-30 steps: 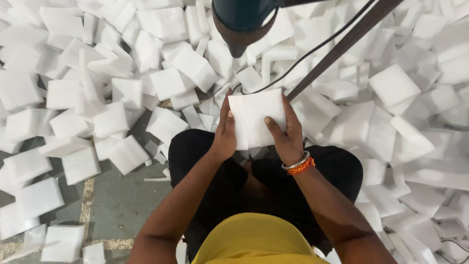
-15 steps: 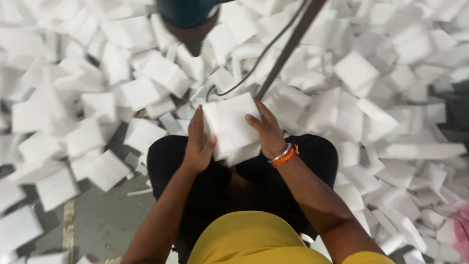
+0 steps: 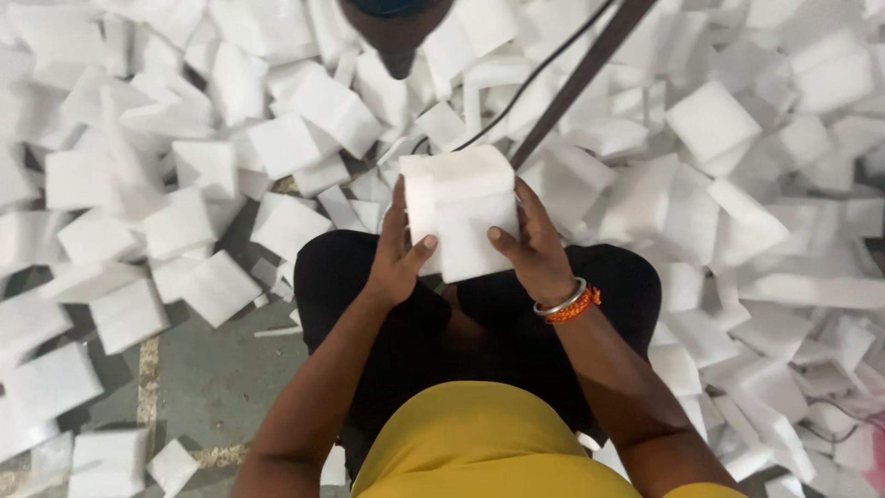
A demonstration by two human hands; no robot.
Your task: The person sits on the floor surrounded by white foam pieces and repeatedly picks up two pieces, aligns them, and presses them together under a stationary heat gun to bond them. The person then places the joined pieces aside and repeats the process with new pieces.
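A foam-cutting workshop — heaps of white foam blocks (image 3: 304, 111) and offcuts cover the grey concrete floor (image 3: 212, 378), with a dark metal rod (image 3: 581, 78) and black power cable (image 3: 516, 92) crossing overhead.

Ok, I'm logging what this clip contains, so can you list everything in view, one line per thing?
Held foam block: one, white, gripped in front of the person, above the lap.
Loose foam blocks: too many to count, white, heaped over the floor all round.
Floor: grey concrete, bare patch at lower left.
Rod: one, dark, slanting at top centre.
Cable: one, black, beside the rod.
Dark object: one, top edge, kind unclear.
Bangles: silver and orange, right wrist.
Left hand: on the block's left side.
Right hand: on its right side.
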